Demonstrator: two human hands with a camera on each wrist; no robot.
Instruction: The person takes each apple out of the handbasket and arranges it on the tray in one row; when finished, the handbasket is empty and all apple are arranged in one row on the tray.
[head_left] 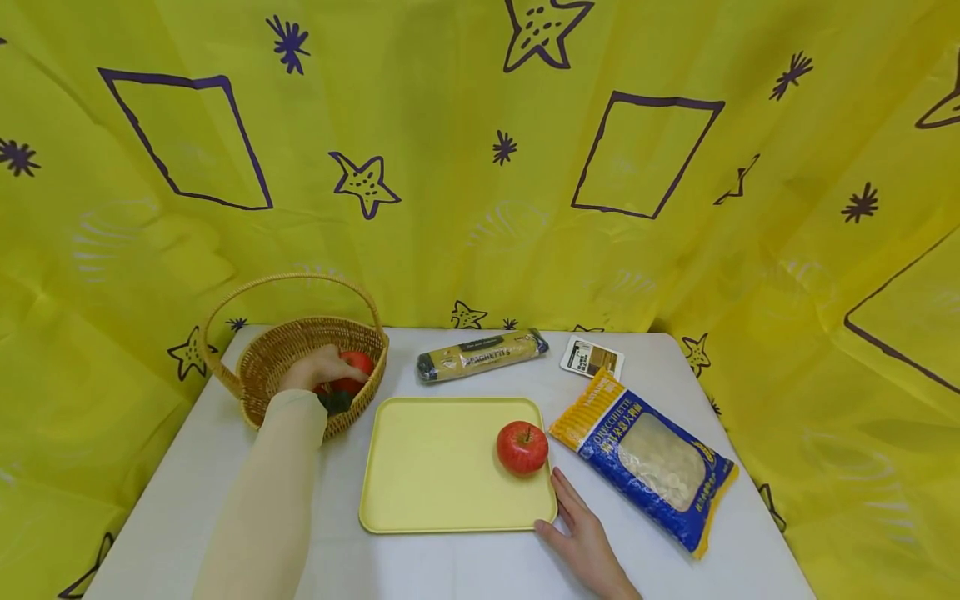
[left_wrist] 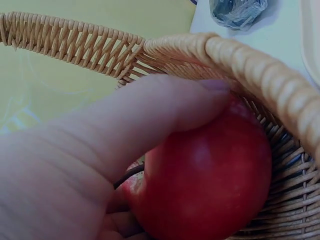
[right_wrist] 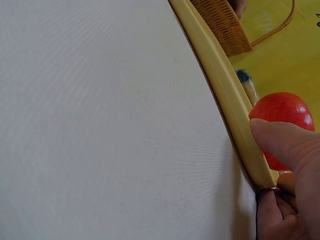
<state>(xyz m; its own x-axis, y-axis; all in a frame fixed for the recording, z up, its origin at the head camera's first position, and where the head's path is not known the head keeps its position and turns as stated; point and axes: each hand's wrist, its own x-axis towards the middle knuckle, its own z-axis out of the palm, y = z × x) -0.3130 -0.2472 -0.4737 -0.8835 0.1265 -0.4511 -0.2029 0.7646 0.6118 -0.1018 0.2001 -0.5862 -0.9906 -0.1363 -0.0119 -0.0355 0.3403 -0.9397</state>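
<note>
Inside the wicker basket point(head_left: 266, 362) at the left, my left hand point(head_left: 317, 367) grips a red apple point(left_wrist: 210, 175). The left wrist view shows the thumb laid over it and its dark stem near the palm; most of the other fingers are hidden. Something dark green point(head_left: 337, 402) lies lower in the basket, too covered to identify. My right hand point(head_left: 585, 537) holds the near right corner of the pale yellow tray point(head_left: 435, 467), thumb on the rim and fingers around the edge. Another red apple point(head_left: 522, 448) sits on the tray's right side.
Behind the tray lies a spaghetti packet point(head_left: 483, 354), with a small white labelled packet point(head_left: 592, 357) to its right. A blue and yellow orecchiette bag point(head_left: 648, 462) lies slanted right of the tray. The basket's tall handle point(head_left: 300, 277) arches over the left hand. Yellow patterned cloth surrounds the table.
</note>
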